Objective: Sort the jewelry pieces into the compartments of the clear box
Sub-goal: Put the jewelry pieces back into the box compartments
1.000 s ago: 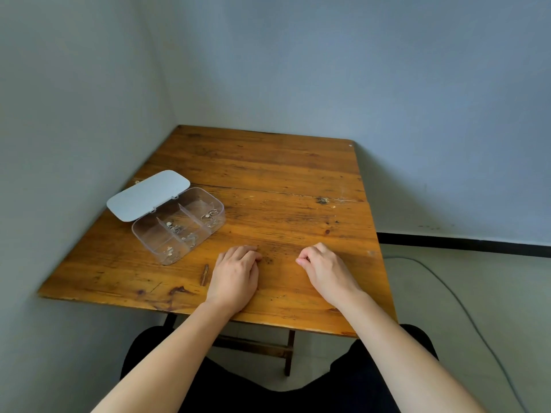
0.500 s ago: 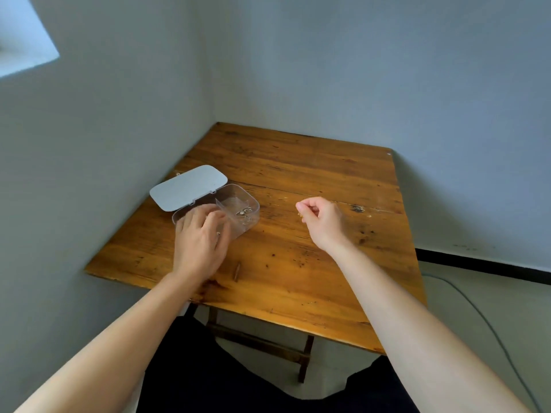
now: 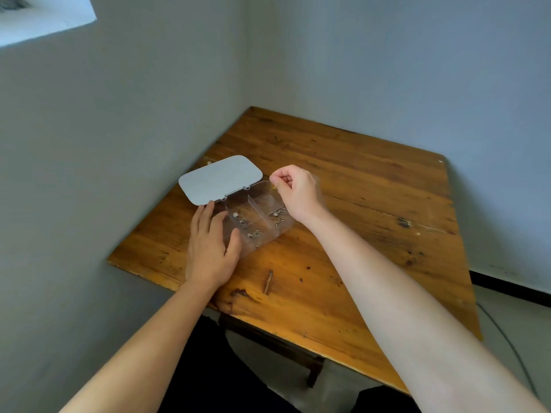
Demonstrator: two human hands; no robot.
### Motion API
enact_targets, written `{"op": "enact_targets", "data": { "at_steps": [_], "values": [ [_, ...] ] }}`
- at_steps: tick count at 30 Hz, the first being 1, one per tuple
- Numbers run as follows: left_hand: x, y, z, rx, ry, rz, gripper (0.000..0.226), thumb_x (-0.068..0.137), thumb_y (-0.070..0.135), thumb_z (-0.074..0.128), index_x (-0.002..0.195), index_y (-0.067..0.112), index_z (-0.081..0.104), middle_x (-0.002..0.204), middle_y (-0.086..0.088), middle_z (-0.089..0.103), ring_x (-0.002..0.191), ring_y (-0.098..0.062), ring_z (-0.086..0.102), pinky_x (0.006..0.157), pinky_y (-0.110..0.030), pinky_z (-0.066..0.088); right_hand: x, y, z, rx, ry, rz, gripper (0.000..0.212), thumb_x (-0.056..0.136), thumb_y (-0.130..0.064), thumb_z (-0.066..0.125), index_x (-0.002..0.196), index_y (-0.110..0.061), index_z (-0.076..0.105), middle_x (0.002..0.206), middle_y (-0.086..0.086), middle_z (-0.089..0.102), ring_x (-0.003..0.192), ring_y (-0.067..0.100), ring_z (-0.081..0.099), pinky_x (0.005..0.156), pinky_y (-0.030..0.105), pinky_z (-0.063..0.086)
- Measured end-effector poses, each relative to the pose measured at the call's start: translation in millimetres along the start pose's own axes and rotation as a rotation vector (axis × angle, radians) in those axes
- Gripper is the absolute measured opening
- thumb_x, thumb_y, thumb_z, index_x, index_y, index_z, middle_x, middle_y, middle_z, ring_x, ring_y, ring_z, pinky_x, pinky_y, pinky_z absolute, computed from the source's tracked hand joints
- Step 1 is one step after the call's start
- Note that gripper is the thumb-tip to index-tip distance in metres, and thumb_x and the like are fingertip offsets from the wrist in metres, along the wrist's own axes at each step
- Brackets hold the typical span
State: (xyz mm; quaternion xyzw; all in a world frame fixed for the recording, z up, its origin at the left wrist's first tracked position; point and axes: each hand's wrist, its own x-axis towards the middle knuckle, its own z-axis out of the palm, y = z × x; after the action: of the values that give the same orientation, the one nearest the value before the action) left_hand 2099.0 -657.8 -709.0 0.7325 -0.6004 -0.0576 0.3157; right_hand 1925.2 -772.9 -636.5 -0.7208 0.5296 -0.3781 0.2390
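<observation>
The clear box point(image 3: 269, 237) lies open on the left part of the wooden table point(image 3: 366, 186), its grey lid point(image 3: 220, 178) folded back toward the wall. Dividers split it into compartments. Small silver jewelry pieces point(image 3: 253, 234) lie in the middle compartment and others point(image 3: 278, 217) in the right one. My left hand point(image 3: 210, 248) covers the box's left end, thumb against its front wall, so that compartment is hidden. My right hand point(image 3: 296, 189) hovers over the box's far right corner, thumb and forefinger pinched on a tiny gold piece point(image 3: 272, 186).
The table stands in a corner, with grey walls close on the left and behind. A dark splinter mark point(image 3: 269, 281) sits near the front edge. A cable point(image 3: 507, 341) runs across the floor at right. My dark-clothed lap is below the table edge.
My left hand went from the table front to the box's left end. My right hand rose pinched and travelled left to the box's far corner. The view swung left.
</observation>
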Motion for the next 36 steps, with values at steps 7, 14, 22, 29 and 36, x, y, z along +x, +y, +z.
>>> {"op": "enact_targets", "data": {
  "at_steps": [7, 14, 22, 29, 36],
  "values": [
    [-1.5, 0.0, 3.5, 0.006, 0.031, 0.000, 0.051, 0.093, 0.046, 0.037, 0.132, 0.017, 0.053, 0.159, -0.006, 0.032, 0.149, -0.020, 0.014, 0.114, -0.042, 0.025, 12.9, 26.8, 17.8, -0.016, 0.122, 0.080, 0.013, 0.098, -0.014, 0.062, 0.105, -0.011, 0.073, 0.105, 0.005, 0.070, 0.095, 0.015, 0.062, 0.072, 0.014, 0.042],
    [-0.8, 0.0, 4.3, 0.010, 0.036, 0.008, 0.050, 0.091, 0.044, 0.037, 0.129, 0.016, 0.055, 0.158, -0.007, 0.033, 0.148, -0.023, 0.017, 0.114, -0.043, 0.026, 43.5, 64.4, 13.2, -0.066, 0.210, 0.363, 0.021, 0.099, -0.014, 0.059, 0.114, -0.012, 0.074, 0.118, 0.006, 0.071, 0.110, 0.022, 0.064, 0.083, 0.019, 0.040],
    [0.0, 2.4, 2.7, 0.010, 0.035, -0.002, 0.050, 0.089, 0.045, 0.038, 0.128, 0.018, 0.055, 0.159, -0.005, 0.032, 0.148, -0.022, 0.019, 0.113, -0.043, 0.028, 61.5, 93.2, 11.3, -0.349, 0.044, 0.307, 0.036, 0.101, -0.014, 0.053, 0.134, -0.002, 0.058, 0.141, 0.020, 0.051, 0.130, 0.035, 0.048, 0.107, 0.038, 0.039],
    [-1.5, 2.0, 1.6, -0.033, 0.026, -0.002, 0.058, 0.093, 0.056, 0.035, 0.140, 0.023, 0.044, 0.163, -0.001, 0.024, 0.149, -0.019, 0.014, 0.116, -0.045, 0.027, 63.8, 85.9, -0.6, -0.452, -0.302, 0.354, 0.060, 0.107, -0.028, 0.036, 0.160, -0.020, 0.009, 0.166, 0.012, 0.012, 0.150, 0.038, 0.013, 0.120, 0.051, 0.015],
    [9.5, -9.2, -8.0, -0.628, 0.177, -0.303, 0.077, 0.091, 0.066, 0.039, 0.151, 0.020, 0.027, 0.159, -0.003, 0.024, 0.137, -0.004, 0.035, 0.109, -0.013, 0.032, -2.7, 51.9, 8.5, -0.004, 0.004, 0.282, 0.047, 0.106, -0.044, 0.034, 0.141, -0.020, 0.052, 0.143, 0.008, 0.049, 0.127, 0.023, 0.049, 0.096, 0.028, 0.032]
  ]
}}
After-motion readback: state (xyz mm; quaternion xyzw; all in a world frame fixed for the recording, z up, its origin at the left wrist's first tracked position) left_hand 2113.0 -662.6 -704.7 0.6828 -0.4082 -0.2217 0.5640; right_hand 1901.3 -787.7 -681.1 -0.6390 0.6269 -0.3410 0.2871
